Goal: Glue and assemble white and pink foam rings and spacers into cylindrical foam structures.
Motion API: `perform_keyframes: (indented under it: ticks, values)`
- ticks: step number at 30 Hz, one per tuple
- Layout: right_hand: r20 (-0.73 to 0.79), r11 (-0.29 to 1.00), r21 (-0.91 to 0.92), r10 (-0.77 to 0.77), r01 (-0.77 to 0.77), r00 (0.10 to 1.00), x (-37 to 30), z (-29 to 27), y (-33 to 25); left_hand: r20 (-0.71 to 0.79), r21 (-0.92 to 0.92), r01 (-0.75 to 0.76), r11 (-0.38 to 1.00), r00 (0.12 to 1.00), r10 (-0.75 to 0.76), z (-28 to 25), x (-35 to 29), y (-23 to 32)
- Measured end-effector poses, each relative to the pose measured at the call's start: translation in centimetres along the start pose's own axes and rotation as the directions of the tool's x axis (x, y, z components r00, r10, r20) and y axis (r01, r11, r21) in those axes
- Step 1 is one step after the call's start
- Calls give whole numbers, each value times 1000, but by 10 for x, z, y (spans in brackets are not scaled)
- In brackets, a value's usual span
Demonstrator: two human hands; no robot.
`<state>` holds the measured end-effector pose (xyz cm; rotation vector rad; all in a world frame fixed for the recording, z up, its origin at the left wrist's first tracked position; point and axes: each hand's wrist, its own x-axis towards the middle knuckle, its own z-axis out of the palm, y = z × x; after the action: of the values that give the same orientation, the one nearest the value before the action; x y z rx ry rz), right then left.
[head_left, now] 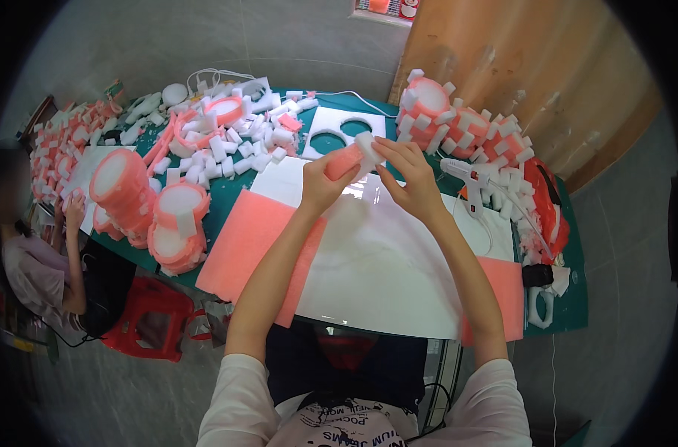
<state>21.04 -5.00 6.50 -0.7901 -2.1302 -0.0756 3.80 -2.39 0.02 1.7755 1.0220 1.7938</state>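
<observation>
Above the middle of the white work board (384,253), my left hand (320,185) is closed round a pink foam piece (343,161). White foam (368,149) sits against the far right end of that piece. My right hand (413,182) has its fingertips curled on the white foam, with the thumb beneath. Just beyond my hands lies a white foam sheet (318,125) with two round holes. A white glue gun (466,177) stands to the right of my right hand.
Loose white foam blocks (227,149) heap at the back left. Pink-wrapped foam cylinders (123,186) stack at the left, and others with white blocks (431,104) at the back right. Pink foam sheets (242,242) flank the board. Another person (41,253) works at far left by a red stool (149,316).
</observation>
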Motion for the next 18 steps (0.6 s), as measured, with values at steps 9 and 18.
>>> perform_keyframes:
  ticks: [9, 18]
  values:
    - [163, 988, 94, 106, -122, 981, -16, -24, 4, 383, -165, 390, 906, 872, -305, 13, -12, 0]
    - [214, 957, 197, 169, -212, 962, -23, -18, 24, 520, -107, 428, 897, 793, -317, 11, -9, -5]
